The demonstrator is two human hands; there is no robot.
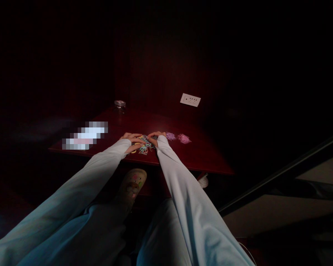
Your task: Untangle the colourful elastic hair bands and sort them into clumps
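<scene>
A mixed pile of small coloured elastic hair ties [145, 148] lies near the front edge of a dark red table [166, 159], with yellow, mint and blue among them. Over the pile's left side my left hand [132, 139] rests with its fingers stretched out and spread, touching the ties. From the right, my right hand [158, 136] reaches in, its thumb and forefinger tips close together at the pile. What lies between those tips is too small to make out. Just right of that hand is a purple heap of ties [171, 136], and beyond it a pink heap [184, 138].
A clear lidded jar [120, 105] stands at the back left of the table. On the left lies a bright, pixelated flat object [85, 136]. A white socket plate [190, 100] is on the back wall. Below the table edge shows a clog shoe [133, 181].
</scene>
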